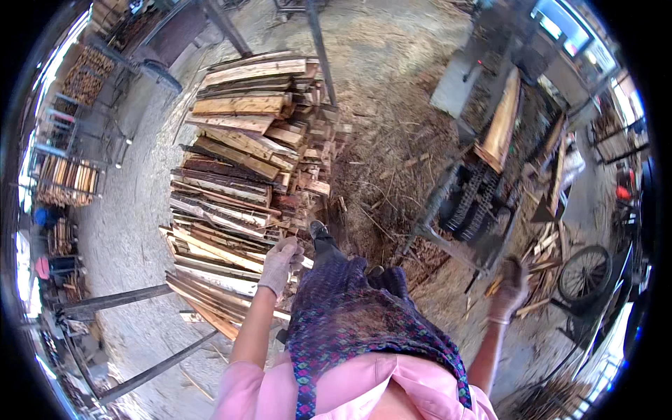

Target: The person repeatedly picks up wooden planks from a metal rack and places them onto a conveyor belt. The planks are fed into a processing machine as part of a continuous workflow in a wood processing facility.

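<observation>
My left hand point(279, 266), in a pale, dusty glove, is over the near right side of a large stack of rough wooden slats point(241, 105). Its fingers are curled closed, and no object shows in them. My right hand point(510, 288) is out to the right in a glove with a dark, dirty area. Motion smears its fingers, so I cannot tell whether they hold anything. Ahead of that hand stands a dark metal machine point(472, 210) with a chain-like bed. A bark-edged slab of wood point(502, 122) lies lengthwise at the machine's far side.
Sawdust and bark scraps point(378, 189) cover the ground between the stack and the machine. A spoked wheel point(585, 273) and loose offcuts point(542, 262) are at the right. Metal bars point(133, 299) jut in at the lower left. Racks of bundled wood point(66, 180) stand farther left.
</observation>
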The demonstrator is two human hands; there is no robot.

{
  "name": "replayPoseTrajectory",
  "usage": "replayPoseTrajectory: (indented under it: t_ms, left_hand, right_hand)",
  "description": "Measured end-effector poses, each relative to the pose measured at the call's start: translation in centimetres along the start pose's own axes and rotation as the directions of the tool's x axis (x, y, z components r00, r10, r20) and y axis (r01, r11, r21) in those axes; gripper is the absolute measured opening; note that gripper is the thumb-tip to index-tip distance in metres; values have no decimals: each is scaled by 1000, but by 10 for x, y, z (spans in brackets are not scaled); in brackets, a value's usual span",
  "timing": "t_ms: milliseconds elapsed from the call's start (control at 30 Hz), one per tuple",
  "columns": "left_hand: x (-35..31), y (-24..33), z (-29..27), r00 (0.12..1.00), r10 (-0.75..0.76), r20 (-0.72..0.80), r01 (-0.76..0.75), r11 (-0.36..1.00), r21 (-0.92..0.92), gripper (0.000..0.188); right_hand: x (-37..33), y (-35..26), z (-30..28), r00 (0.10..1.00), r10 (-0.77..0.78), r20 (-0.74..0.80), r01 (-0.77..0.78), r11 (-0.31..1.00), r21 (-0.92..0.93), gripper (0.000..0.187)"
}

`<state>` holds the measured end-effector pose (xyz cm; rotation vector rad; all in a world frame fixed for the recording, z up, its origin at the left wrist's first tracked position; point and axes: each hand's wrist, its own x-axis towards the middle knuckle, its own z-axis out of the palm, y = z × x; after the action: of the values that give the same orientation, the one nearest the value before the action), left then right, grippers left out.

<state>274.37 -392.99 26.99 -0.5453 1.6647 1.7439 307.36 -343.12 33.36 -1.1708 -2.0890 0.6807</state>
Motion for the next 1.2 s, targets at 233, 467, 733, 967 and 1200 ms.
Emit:
replayPoseTrajectory:
  t_ms: [233,467,733,967,1200]
  left_hand:
    - [71,63,-18,999,42,-7,-42,979,-200,36]
    - [139,113,-58,997,82,11,-73,936,-345,53]
    - [159,147,-78,995,47,93,-8,923,-386,48]
    - [152,145,-83,990,-125,-62,99,941,-322,57]
    - [162,161,-51,977,-39,-211,-52,912,-406,44]
  right_hand:
    - [-3,-217,259,510,10,860,-469,841,269,61]
    - [59,-343,483,348,-156,925,-145,965,218,89]
    - [145,-485,651,390,-304,870,612,791,2,112]
    - [221,-570,785,333,-352,875,808,584,-73,128]
    - [225,-599,830,114,-176,978,772,635,25,105]
